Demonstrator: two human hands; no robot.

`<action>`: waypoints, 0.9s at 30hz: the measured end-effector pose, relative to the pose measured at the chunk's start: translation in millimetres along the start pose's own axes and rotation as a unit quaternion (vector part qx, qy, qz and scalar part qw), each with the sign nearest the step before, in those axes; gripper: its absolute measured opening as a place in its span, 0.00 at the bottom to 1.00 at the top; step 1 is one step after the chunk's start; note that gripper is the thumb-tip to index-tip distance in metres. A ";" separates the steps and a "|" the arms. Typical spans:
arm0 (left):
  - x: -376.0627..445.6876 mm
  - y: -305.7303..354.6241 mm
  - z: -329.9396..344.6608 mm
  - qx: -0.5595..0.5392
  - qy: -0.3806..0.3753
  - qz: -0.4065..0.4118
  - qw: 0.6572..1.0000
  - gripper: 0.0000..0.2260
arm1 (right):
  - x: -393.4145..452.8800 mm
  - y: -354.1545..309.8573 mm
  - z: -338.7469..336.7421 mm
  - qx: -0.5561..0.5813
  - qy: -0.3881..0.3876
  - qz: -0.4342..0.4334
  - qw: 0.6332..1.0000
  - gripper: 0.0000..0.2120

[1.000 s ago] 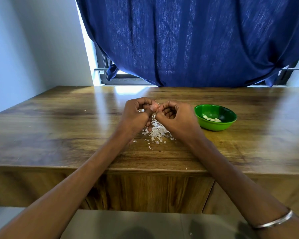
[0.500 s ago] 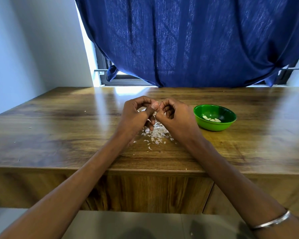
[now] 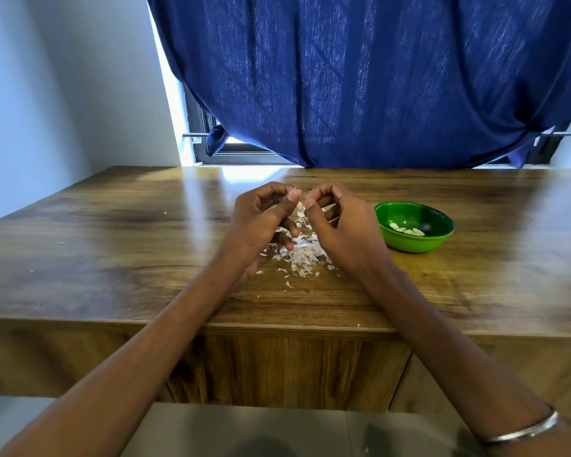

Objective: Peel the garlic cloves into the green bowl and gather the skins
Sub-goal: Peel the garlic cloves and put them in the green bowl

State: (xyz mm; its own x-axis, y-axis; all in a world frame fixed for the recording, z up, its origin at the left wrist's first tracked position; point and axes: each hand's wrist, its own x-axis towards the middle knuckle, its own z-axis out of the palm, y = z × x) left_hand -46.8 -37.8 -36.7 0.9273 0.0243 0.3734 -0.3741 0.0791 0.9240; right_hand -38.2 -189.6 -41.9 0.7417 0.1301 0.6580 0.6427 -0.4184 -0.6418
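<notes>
Fingertips of both hands met over a small pale garlic clove (image 3: 300, 205), held up off the brown wooden bench (image 3: 112, 245) so that whatever came loose would drop straight down. The left hand (image 3: 261, 222) pinched the clove between thumb and curled fingers to steady it, while the right hand (image 3: 338, 227) nipped at its upper end, seemingly at a strip of skin, though so small a thing could not be made out for certain. Both grips were therefore clenched on the clove, neither released.

Directly beneath them lay the loose heap of white papery garlic skins (image 3: 299, 255), with a few stray flakes scattered toward the near edge. Working above the heap probably kept the litter in one place for gathering later.

The round green plastic bowl (image 3: 442, 237) stood just right of the right hand, apart from the skins, with several peeled cloves (image 3: 407, 229) already inside; that position left a short, unobstructed carry for the finished clove. Bare bench spread widely to the left and behind, up to the dark blue curtain (image 3: 360, 77), and the front edge lay well clear of the heap.
</notes>
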 end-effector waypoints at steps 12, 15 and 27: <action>0.1 0.0 -1.7 0.004 0.002 0.011 1.000 0.04 | 0.7 0.8 -4.4 -0.058 0.038 -0.044 0.997 0.06; 0.3 0.2 -1.8 0.009 -0.003 0.011 1.000 0.04 | -0.3 0.2 -5.7 -0.077 0.054 -0.052 0.994 0.08; 0.4 0.0 -2.0 0.024 0.003 0.014 1.000 0.03 | -1.3 -1.1 -8.0 -0.059 0.073 -0.064 0.994 0.08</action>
State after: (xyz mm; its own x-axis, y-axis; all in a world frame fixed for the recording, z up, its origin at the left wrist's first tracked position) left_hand -46.4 -35.8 -36.7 0.9162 0.0314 0.3996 -0.4004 0.0295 0.9158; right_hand -41.4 -196.4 -38.9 0.6146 0.0599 0.7866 0.6960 -0.5106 -0.5049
